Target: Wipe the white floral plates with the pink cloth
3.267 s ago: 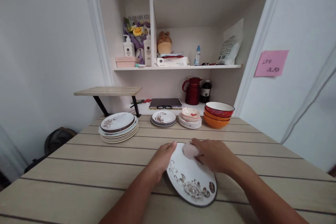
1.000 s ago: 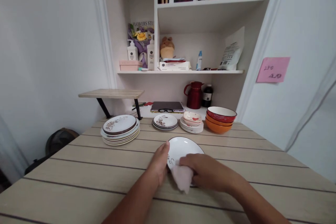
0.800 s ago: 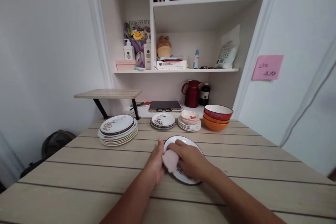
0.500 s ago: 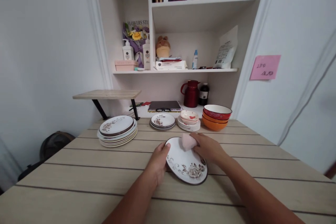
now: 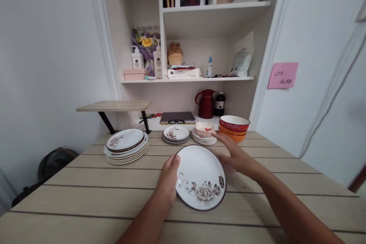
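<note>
A: Status of the flowered plate (image 5: 200, 177)?
B: Tilted up off the wooden table (image 5: 85, 194), face toward the camera, near edge low. Gripped at its left rim by the left hand (image 5: 168, 177), thumb over the front, fingers behind.

A: And the right hand (image 5: 236, 156)?
B: Just beyond the flowered plate's right rim, fingers spread and flat, clasping nothing that shows. No cloth visible in it. Contact with the plate's back: cannot tell.

A: Surroundings, taken from the flowered plate?
B: Behind and to the left, a stack of large plates (image 5: 126, 145). Straight behind, a small plate stack (image 5: 175, 134). Behind and slightly right, a pile of saucers (image 5: 204, 134) with a pink dish on top, then stacked red and orange bowls (image 5: 233, 126). Farther back, a red jug (image 5: 206, 103) under the shelf.

A: Risks noted?
B: Single-sided hold on a tilted plate; likely to pivot or slip from the thumb and strike the table, given the glazed surface. Right hand close to the saucers and bowls; a careless sweep could knock the pink dish off its pile. Judgement only.
</note>
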Motion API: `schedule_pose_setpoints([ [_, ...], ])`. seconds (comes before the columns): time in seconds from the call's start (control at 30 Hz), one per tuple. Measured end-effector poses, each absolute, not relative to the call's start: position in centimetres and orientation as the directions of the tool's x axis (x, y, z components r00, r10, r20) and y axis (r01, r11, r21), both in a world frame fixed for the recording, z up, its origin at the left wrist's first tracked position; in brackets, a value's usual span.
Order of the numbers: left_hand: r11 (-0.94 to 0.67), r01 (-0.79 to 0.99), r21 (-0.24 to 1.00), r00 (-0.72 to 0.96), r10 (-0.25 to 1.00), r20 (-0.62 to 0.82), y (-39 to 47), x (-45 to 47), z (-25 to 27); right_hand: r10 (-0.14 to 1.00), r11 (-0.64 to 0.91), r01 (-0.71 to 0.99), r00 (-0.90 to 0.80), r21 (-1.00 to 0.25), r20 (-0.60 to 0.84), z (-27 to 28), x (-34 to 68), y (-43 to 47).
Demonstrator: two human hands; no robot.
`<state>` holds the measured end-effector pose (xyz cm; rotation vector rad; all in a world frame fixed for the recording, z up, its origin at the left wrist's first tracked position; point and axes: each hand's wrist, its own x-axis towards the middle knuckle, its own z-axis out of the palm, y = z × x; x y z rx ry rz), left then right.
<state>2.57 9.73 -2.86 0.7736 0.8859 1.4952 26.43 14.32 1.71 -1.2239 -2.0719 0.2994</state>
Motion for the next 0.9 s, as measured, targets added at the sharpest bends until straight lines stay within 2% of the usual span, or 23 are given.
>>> schedule_pose_setpoints([
  [0.07,-0.074,-0.507,0.859,-0.132,0.991,0.008,10.1,2.1,-2.9,0.832,0.542,0.487,-0.196,-0.684,0.519,2.9,25.5,13.4],
  [0.1,-0.090,-0.513,0.853,-0.152,0.988,0.013,10.3,1.9,-3.0,0.864,0.499,0.381,-0.143,-0.778,0.484,3.4,25.1,12.9],
  [0.2,-0.107,-0.519,0.848,-0.214,0.977,-0.008,11.0,1.3,-3.3,0.933,0.276,0.207,-0.293,-0.938,0.210,3.9,23.7,11.4],
  [0.27,-0.103,-0.525,0.845,-0.232,0.972,-0.025,11.2,1.1,-3.4,0.905,0.169,0.159,-0.415,-0.973,0.089,3.6,22.7,10.7],
  [0.33,-0.099,-0.536,0.838,-0.231,0.972,-0.033,11.1,1.0,-3.3,0.877,0.103,0.052,-0.477,-0.993,0.066,2.9,21.6,10.4],
  [0.43,-0.064,-0.553,0.831,-0.172,0.984,-0.039,10.5,0.9,-2.9,0.887,-0.050,-0.125,-0.462,-0.991,0.013,1.8,20.2,10.4],
  [0.53,-0.026,-0.553,0.833,-0.097,0.995,-0.034,9.8,0.8,-2.4,0.886,-0.250,-0.150,-0.434,-0.956,-0.164,0.7,19.3,10.7],
  [0.63,-0.063,-0.511,0.857,-0.076,0.997,0.028,9.5,0.7,-1.9,0.896,-0.333,-0.181,-0.366,-0.925,-0.251,0.0,19.1,11.1],
  [0.7,-0.110,-0.417,0.902,-0.066,0.994,0.091,9.3,0.7,-1.6,0.915,-0.326,-0.253,-0.327,-0.911,-0.237,-0.1,19.3,11.6],
  [0.8,-0.249,-0.123,0.960,-0.102,0.966,0.238,9.0,0.7,-1.5,0.939,-0.307,-0.325,-0.255,-0.894,-0.230,0.1,19.8,12.4],
  [0.9,-0.490,0.224,0.842,-0.090,0.850,0.518,8.6,0.9,-1.7,0.948,-0.305,-0.325,-0.190,-0.895,-0.254,0.3,20.3,13.0],
])
